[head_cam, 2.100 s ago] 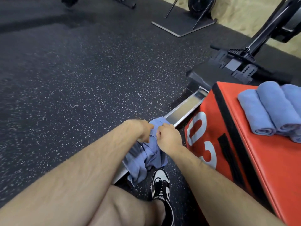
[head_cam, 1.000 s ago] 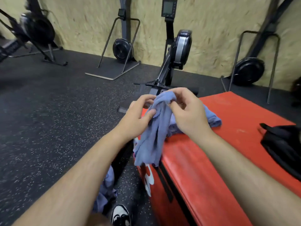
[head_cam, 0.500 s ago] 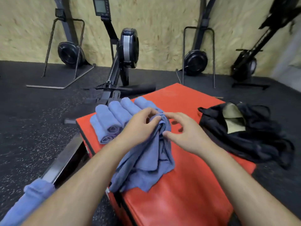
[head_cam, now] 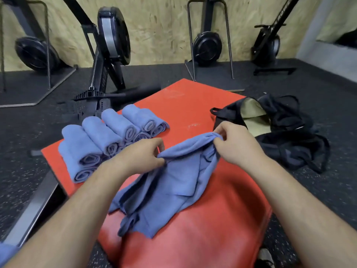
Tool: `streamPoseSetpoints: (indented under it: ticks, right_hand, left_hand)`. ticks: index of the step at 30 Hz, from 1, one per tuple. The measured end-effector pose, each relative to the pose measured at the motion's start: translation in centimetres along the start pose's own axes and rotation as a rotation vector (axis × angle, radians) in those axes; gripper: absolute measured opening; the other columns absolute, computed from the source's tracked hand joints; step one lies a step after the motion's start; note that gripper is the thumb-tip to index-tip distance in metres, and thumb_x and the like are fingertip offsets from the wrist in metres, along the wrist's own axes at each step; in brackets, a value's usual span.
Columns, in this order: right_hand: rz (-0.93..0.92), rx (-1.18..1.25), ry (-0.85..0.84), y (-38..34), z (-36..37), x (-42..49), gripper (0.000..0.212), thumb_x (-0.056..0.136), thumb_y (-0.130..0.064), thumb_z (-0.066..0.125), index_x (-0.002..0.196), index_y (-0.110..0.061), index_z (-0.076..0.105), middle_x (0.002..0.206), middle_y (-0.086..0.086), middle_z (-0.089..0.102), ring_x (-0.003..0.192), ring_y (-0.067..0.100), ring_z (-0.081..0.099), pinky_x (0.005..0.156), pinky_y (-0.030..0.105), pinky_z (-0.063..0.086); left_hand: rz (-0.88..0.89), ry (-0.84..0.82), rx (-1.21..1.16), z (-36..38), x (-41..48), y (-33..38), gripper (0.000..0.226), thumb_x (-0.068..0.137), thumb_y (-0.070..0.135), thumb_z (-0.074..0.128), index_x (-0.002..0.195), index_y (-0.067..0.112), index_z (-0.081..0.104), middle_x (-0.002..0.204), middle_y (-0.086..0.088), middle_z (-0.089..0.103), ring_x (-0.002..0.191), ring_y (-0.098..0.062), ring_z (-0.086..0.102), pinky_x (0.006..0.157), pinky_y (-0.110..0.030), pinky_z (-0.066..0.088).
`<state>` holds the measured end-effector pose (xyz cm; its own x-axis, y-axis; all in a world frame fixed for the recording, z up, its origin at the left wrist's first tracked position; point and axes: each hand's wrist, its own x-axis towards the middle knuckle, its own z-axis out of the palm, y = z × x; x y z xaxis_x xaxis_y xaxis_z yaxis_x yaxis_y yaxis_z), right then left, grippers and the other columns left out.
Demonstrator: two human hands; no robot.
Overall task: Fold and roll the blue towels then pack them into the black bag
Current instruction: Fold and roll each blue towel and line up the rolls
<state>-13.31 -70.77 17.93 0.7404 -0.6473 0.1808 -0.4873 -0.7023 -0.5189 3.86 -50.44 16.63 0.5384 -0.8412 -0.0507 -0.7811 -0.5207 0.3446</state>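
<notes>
Plywood walling (head_cam: 164, 26) is backing a row of rowing machines (head_cam: 110, 41), and a red padded box (head_cam: 193, 97) is sitting on the speckled rubber floor (head_cam: 23, 155) in front of them.

A loose blue towel (head_cam: 170, 190) is lying bunched on the middle of the box top. Both hands are pinching its upper edge. The left hand (head_cam: 135, 157) is gripping one end between thumb and fingers, and the right hand (head_cam: 233, 146) is clenching the other, gathered end.

That edge is running across the box from left to right, rising a little toward the far right side. The rest of the cloth is trailing in creases toward the near left side, so its long axis is lying slantwise on the top.

A stack of rolled towels (head_cam: 108, 136) is resting on the box's far left corner. The black bag (head_cam: 286, 136) is slumping open at the box's right edge, showing its pale lining.

The step in hand looks like opening this towel out before folding it. The next move is probably calling for the hands to draw apart, pull the edge taut and lay the cloth flat on the bare red top, so the creases are not carried into the fold.
</notes>
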Motion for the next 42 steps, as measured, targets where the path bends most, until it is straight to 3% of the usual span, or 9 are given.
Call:
streamPoseSetpoints:
  ticks: [3,7,14,18,24,29,36,39,42]
  right_hand:
    - [-0.012,-0.224,-0.126,0.4,0.4,0.3,0.026,0.082,-0.022,0.057,0.107,-0.027,0.062,0.113,0.0,0.063,0.108,0.026,0.056,0.088,0.041,0.051]
    - [-0.341,-0.056,-0.187,-2.2,2.2,-0.4,0.062,0.078,-0.041,0.069,0.138,-0.034,0.052,0.138,-0.009,0.055,0.127,0.02,0.045,0.107,0.041,0.041]
    - [-0.351,0.218,-0.059,-4.0,1.9,-0.6,0.015,0.085,-0.02,0.07,0.096,-0.028,0.073,0.092,-0.016,0.072,0.088,0.001,0.063,0.079,0.027,0.049]
    - [-0.227,0.187,-0.053,-2.1,-0.2,-1.5,0.015,0.085,-0.019,0.069,0.094,-0.032,0.069,0.089,-0.018,0.071,0.085,-0.001,0.062,0.078,0.027,0.049]
    - [-0.294,0.133,-0.228,-2.2,0.7,-5.2,0.045,0.087,-0.031,0.072,0.127,-0.043,0.054,0.101,-0.021,0.063,0.08,-0.002,0.055,0.08,0.024,0.048]
    - [-0.319,0.41,-0.136,-4.2,1.3,-5.9,0.019,0.089,-0.01,0.064,0.097,-0.027,0.066,0.086,-0.016,0.068,0.08,0.001,0.06,0.075,0.024,0.047]
    - [-0.042,0.649,-0.527,-3.0,-0.2,-4.8,0.013,0.096,-0.011,0.063,0.1,0.002,0.063,0.073,0.001,0.056,0.063,0.013,0.05,0.055,0.026,0.044]
    - [0.063,0.63,-0.589,-2.4,0.0,-3.6,0.011,0.095,-0.013,0.065,0.087,-0.007,0.064,0.065,-0.001,0.054,0.055,0.011,0.05,0.05,0.025,0.045]
    - [0.161,0.673,-0.381,-0.8,1.2,-1.3,0.009,0.091,-0.013,0.067,0.085,-0.01,0.062,0.071,0.005,0.057,0.062,0.018,0.055,0.057,0.03,0.052]
  left_hand:
    - [0.043,0.086,-0.025,-0.5,0.6,-0.3,0.007,0.083,0.027,0.063,0.085,0.027,0.056,0.082,0.011,0.064,0.079,-0.011,0.06,0.073,-0.032,0.05]
    - [0.174,0.166,-0.215,-0.7,0.6,1.6,0.015,0.083,0.012,0.06,0.091,0.025,0.062,0.08,0.012,0.064,0.075,-0.002,0.058,0.067,-0.021,0.046]
    - [0.126,0.148,-0.328,-1.0,-0.3,1.6,0.015,0.086,0.026,0.07,0.094,0.026,0.058,0.08,0.008,0.066,0.073,-0.005,0.06,0.064,-0.024,0.047]
    - [0.018,0.099,-0.193,-1.3,-1.3,0.6,0.025,0.083,0.036,0.073,0.083,0.02,0.054,0.07,0.001,0.061,0.064,-0.012,0.054,0.056,-0.026,0.04]
    - [0.067,0.129,-0.536,-2.6,-3.5,3.5,0.02,0.085,0.021,0.076,0.099,0.029,0.064,0.087,0.005,0.07,0.073,-0.008,0.063,0.059,-0.023,0.051]
    - [0.16,-0.057,-0.9,-4.1,-5.4,4.1,0.045,0.085,0.007,0.075,0.122,0.027,0.061,0.113,0.0,0.069,0.1,-0.012,0.067,0.066,-0.021,0.052]
    - [0.016,-0.052,-0.507,-4.1,-4.4,1.5,0.043,0.071,0.048,0.081,0.109,0.037,0.065,0.092,-0.005,0.07,0.088,-0.024,0.067,0.089,-0.051,0.053]
    - [0.003,0.009,-0.719,-4.1,-2.4,2.0,0.028,0.076,0.031,0.084,0.099,0.028,0.068,0.091,-0.016,0.071,0.075,-0.026,0.065,0.068,-0.041,0.052]
    - [-0.101,0.197,-1.018,-2.9,0.5,3.5,0.041,0.079,0.022,0.084,0.113,0.025,0.063,0.101,-0.017,0.07,0.07,-0.022,0.067,0.053,-0.029,0.051]
